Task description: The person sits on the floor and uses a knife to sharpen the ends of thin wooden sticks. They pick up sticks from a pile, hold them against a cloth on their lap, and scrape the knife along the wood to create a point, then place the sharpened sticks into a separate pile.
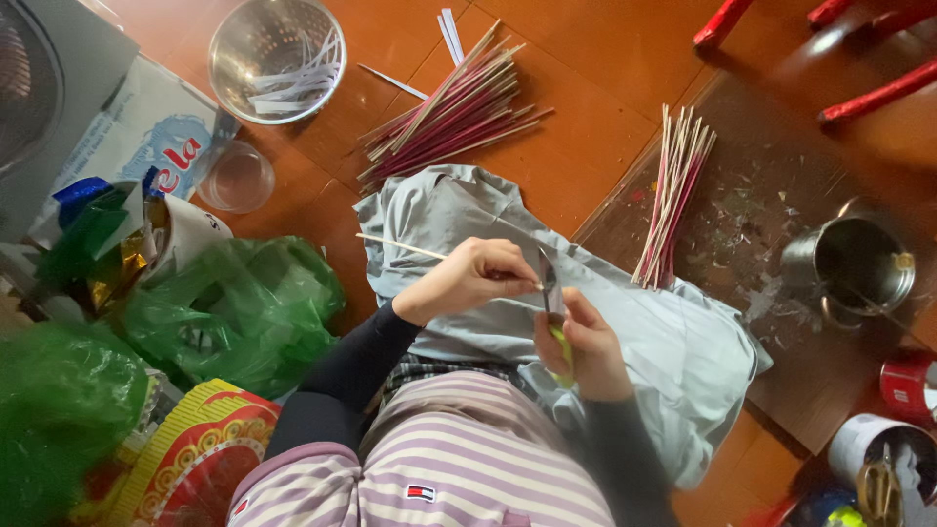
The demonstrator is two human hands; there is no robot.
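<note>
The left hand [468,278] pinches a thin bamboo stick [402,246] while the right hand [586,351] grips a yellow-handled knife [552,303] against it, above a grey cloth [673,342].

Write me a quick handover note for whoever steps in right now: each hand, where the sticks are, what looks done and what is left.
Left hand: fingers closed on a thin pale stick that juts out to the left over the grey cloth on the lap.
Right hand: gripping a knife with a yellow-green handle, blade up against the stick's end.
Sticks: a large pile lies on the orange floor ahead; a smaller bundle lies on the dark board to the right.
Done: cannot tell which pile is finished.
Left: the stick in hand is under the blade now; beyond that, I cannot tell.
</note>
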